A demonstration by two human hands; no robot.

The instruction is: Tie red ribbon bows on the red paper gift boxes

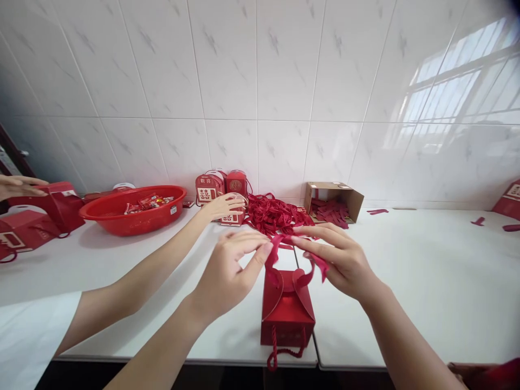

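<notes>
A small red gift box (pixel 287 322) stands near the table's front edge, its curved top flaps folded together. A twisted red cord handle (pixel 274 346) hangs down its near side. Above the box, my left hand (pixel 238 265) pinches a red ribbon (pixel 273 254) between thumb and fingers. My right hand (pixel 339 260) is closed on the ribbon's other side, its index and middle fingers stretched across it. One ribbon end sticks out under my right fingers. Loops of the ribbon come down to the top of the box.
A co-worker's hand (pixel 225 207) reaches to finished boxes (pixel 209 189) at the wall. Another person's hand (pixel 20 187) is at far left, by more boxes. A red basin (pixel 134 219) holds sweets. Behind my hands lie a ribbon pile (pixel 276 211) and a cardboard box (pixel 355 203) of dark red strips.
</notes>
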